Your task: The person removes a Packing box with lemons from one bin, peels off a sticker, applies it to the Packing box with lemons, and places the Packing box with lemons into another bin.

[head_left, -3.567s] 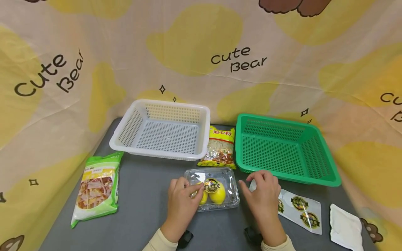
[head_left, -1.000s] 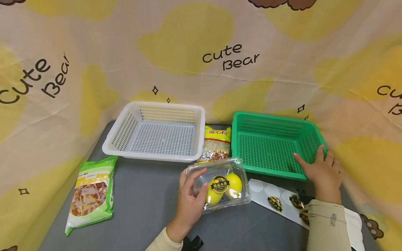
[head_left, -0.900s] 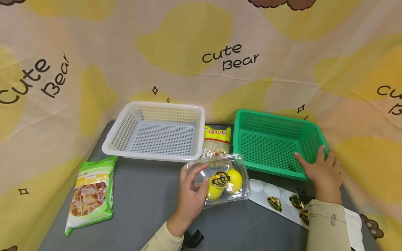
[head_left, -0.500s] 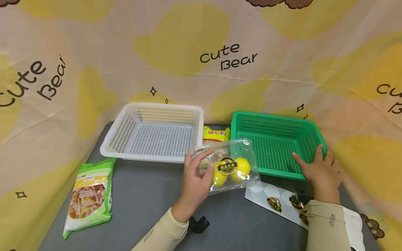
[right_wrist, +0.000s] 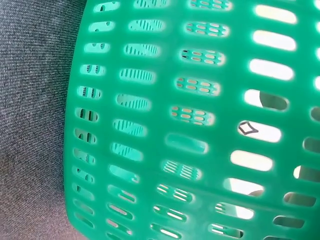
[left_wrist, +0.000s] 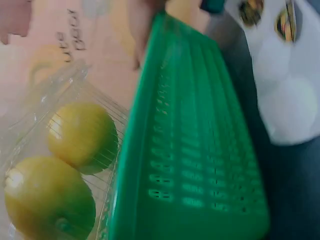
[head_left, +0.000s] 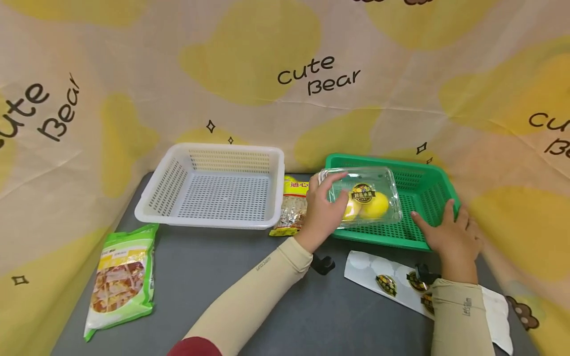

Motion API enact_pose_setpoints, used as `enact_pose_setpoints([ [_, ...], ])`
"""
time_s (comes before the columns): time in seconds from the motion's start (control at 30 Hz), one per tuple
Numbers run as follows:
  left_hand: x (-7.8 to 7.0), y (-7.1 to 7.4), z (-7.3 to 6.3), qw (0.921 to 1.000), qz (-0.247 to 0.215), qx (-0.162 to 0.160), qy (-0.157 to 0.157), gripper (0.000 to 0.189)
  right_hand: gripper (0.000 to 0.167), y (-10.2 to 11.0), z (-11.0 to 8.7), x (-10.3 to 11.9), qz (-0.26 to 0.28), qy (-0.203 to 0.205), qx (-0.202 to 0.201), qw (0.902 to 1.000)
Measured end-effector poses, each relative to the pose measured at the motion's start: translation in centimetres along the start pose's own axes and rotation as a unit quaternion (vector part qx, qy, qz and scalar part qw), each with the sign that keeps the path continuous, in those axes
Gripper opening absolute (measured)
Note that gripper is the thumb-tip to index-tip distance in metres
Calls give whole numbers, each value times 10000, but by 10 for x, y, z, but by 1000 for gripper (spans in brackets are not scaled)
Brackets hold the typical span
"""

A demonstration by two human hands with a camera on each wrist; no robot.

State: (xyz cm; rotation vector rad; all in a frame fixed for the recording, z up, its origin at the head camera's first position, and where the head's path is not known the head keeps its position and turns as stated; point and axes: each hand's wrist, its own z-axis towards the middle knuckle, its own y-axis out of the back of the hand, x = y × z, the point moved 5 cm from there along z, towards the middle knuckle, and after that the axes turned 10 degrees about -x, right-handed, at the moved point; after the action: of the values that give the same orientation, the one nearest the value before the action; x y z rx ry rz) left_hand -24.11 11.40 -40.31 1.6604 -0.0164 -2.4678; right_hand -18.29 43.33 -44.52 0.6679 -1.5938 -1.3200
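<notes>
My left hand [head_left: 327, 210] holds a clear plastic fruit box [head_left: 380, 179] by its left end. Inside lie two yellow, lemon-like fruits [head_left: 375, 205], and a black and gold round label [head_left: 363, 193] sits on the lid. The box hangs over the left part of a green perforated basket [head_left: 383, 239]; whether it touches the basket cannot be told. Fingers spread, my right hand [head_left: 456, 242] rests across the basket's right front corner, its thumb over the inside. The left wrist view shows the fruits [left_wrist: 82, 135] close beside the green rim. In the right wrist view the basket's wall [right_wrist: 150, 115] fills most of the picture.
A white perforated basket [head_left: 209, 222] stands at the back left. Between the baskets lies a yellow pasta bag [head_left: 291, 207]. A green and white food bag [head_left: 120, 282] lies at left. Label sheet [head_left: 360, 267] and white packet [head_left: 498, 316] lie at front right.
My left hand has lifted the fruit box from the table and carried it right and away, over the green basket. Earlier my right hand moved to the basket's corner, where it stays.
</notes>
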Motion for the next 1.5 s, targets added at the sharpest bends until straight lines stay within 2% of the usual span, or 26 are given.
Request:
enact_pose_setpoints([
  [0.17, -2, -31, 16, 9985, 381, 341, 176, 40, 120, 3, 1, 1, 38, -17, -88, 10000],
  [0.37, 10, -61, 21, 9941, 791, 649, 360, 39, 120, 2, 1, -1, 41, -46, -68, 10000],
  [0.53, 24, -72, 21, 9872, 1128, 964, 592, 39, 121, 0, 3, 0, 50, -64, -59, 9999],
  [0.63, 30, -75, 22, 9848, 1234, 1059, 617, 39, 121, 0, 4, 2, 50, -26, -105, 9999],
  [0.73, 33, -78, 22, 9805, 1331, 1287, 658, 41, 121, 2, 3, 3, 34, -26, -148, 9999],
  [0.87, 41, -85, 20, 9683, 1688, 1664, 793, 61, 120, 3, 1, 3, 27, -54, -148, 9999],
  [0.93, 45, -88, 18, 9575, 2035, 1850, 873, 76, 120, 3, 0, 3, 32, -65, -130, 9999],
  [1.03, 50, -92, 15, 9301, 2830, 2189, 834, 86, 119, 3, -1, 4, 39, -62, -99, 9999],
  [1.13, 51, -93, 13, 8998, 3585, 2417, 579, 87, 119, 3, -1, 4, 32, -59, -94, 9999],
  [1.17, 51, -93, 13, 8931, 3739, 2455, 476, 86, 119, 2, -1, 4, 30, -58, -97, 9999],
  [1.27, 49, -93, 12, 8868, 3906, 2454, 295, 86, 119, 2, -1, 3, 39, -58, -100, 9999],
  [1.5, 48, -93, 11, 8841, 3939, 2504, 238, 85, 119, 3, 0, 2, 70, -14, -84, 9999],
])
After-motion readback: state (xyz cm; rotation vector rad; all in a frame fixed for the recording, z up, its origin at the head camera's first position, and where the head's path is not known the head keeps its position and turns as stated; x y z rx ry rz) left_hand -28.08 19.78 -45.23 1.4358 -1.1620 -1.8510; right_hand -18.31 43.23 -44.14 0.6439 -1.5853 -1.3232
